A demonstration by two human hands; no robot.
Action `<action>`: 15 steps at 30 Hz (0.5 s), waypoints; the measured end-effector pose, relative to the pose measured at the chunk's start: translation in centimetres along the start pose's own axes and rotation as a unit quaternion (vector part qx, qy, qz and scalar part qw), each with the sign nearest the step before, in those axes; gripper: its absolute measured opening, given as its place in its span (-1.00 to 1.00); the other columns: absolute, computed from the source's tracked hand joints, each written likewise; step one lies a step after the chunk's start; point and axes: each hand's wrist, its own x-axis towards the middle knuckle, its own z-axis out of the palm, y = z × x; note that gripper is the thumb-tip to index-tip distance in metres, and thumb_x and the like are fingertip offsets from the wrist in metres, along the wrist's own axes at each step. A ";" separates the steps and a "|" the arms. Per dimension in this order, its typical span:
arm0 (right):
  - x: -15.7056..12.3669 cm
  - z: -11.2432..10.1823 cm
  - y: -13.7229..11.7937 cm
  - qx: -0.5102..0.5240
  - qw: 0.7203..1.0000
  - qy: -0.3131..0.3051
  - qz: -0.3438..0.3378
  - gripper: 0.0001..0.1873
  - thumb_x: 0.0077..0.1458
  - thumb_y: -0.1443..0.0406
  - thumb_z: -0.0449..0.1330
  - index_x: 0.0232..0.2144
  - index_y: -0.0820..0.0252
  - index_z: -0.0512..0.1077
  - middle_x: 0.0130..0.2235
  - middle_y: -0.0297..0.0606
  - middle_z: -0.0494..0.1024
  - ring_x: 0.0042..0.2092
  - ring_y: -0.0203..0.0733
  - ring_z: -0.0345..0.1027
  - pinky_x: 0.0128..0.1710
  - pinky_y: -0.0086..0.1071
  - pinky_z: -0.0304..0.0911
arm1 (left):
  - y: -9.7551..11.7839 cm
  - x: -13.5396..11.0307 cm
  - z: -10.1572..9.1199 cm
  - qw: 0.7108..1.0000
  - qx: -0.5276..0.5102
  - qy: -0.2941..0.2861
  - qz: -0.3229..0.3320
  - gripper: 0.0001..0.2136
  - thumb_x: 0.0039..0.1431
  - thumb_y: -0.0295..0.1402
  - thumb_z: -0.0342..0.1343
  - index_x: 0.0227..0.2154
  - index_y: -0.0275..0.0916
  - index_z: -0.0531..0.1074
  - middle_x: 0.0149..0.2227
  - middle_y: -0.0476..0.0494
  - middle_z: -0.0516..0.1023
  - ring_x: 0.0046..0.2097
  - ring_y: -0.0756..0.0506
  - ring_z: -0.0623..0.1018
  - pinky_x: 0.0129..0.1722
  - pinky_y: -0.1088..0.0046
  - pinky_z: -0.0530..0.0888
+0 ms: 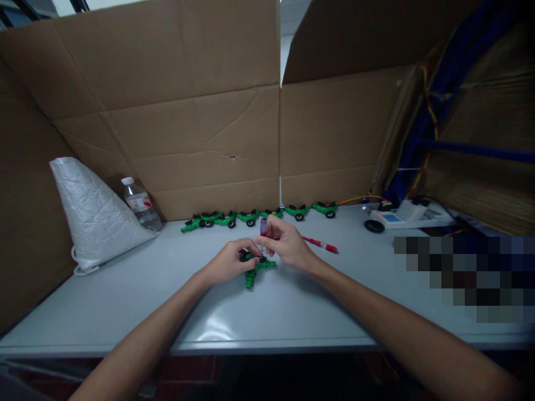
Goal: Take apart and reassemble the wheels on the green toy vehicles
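Observation:
A green toy part with black pieces (249,278) rests on the table near its middle. My left hand (230,259) is closed on it, fingers on its upper side. In my right hand (285,240) is a small screwdriver with a purple-red handle (263,225), held upright in a pinch. Its thin shaft points down at the black piece; my fingers hide whether the tip touches. A red pen (321,244) lies on the table just behind my right hand.
Several green toy vehicles (296,211) with black wheels stand along the cardboard wall (209,128). At left are a silver bag (96,217) and a water bottle (142,205). A white power strip (412,216) with cables lies at right on the white table (309,317).

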 end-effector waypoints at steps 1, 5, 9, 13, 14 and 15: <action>0.0 0.0 -0.1 0.003 1.000 -0.012 0.003 -0.60 0.16 0.01 0.37 -0.35 0.14 0.33 -0.45 -0.45 0.38 -0.50 -0.32 0.32 -0.53 -0.44 0.27 | 0.0 0.0 0.0 1.000 -0.001 -0.003 0.001 -0.88 0.27 -0.37 0.20 -0.22 -0.29 0.58 -0.19 -0.18 0.66 -0.17 -0.08 0.60 -0.21 0.45 0.46; 0.2 0.1 -0.6 0.033 0.996 -0.078 0.033 -0.62 0.30 -0.02 0.23 -0.20 0.18 0.45 -0.48 -0.43 0.40 -0.53 -0.32 0.29 -0.56 -0.45 0.27 | 0.1 0.1 -0.1 1.000 -0.005 -0.010 0.010 -0.86 0.28 -0.35 0.21 -0.20 -0.31 0.57 -0.19 -0.20 0.66 -0.16 -0.09 0.60 -0.12 0.40 0.48; 0.2 0.0 -0.8 0.064 0.993 -0.078 0.055 -0.58 0.33 -0.04 0.17 -0.05 0.17 0.46 -0.35 -0.35 0.46 -0.49 -0.33 0.35 -0.59 -0.46 0.31 | 0.1 0.0 -0.2 1.000 -0.004 -0.015 0.013 -0.86 0.29 -0.33 0.20 -0.22 -0.30 0.56 -0.19 -0.20 0.66 -0.15 -0.09 0.60 -0.08 0.38 0.48; 0.2 0.3 -0.5 0.096 0.992 -0.069 0.048 -0.58 0.32 -0.01 0.19 0.07 0.09 0.36 -0.23 -0.33 0.47 -0.46 -0.34 0.40 -0.60 -0.50 0.35 | 0.4 0.0 -0.2 1.000 -0.002 -0.015 0.007 -0.86 0.30 -0.33 0.19 -0.22 -0.30 0.57 -0.20 -0.20 0.66 -0.14 -0.10 0.60 -0.12 0.40 0.49; 0.2 0.4 -0.5 0.103 0.992 -0.063 0.044 -0.58 0.31 0.00 0.21 0.07 0.07 0.33 -0.23 -0.35 0.46 -0.46 -0.35 0.40 -0.59 -0.50 0.37 | 0.4 0.0 -0.2 1.000 -0.003 -0.016 0.007 -0.86 0.30 -0.33 0.19 -0.21 -0.30 0.57 -0.20 -0.20 0.66 -0.14 -0.10 0.60 -0.13 0.41 0.48; 0.1 0.6 -0.4 0.106 0.992 -0.055 0.041 -0.58 0.30 0.01 0.23 0.06 0.06 0.31 -0.24 -0.37 0.46 -0.46 -0.35 0.40 -0.59 -0.50 0.38 | 0.5 0.0 -0.2 1.000 -0.004 -0.017 0.006 -0.86 0.30 -0.34 0.18 -0.21 -0.30 0.57 -0.19 -0.21 0.66 -0.14 -0.10 0.60 -0.14 0.42 0.48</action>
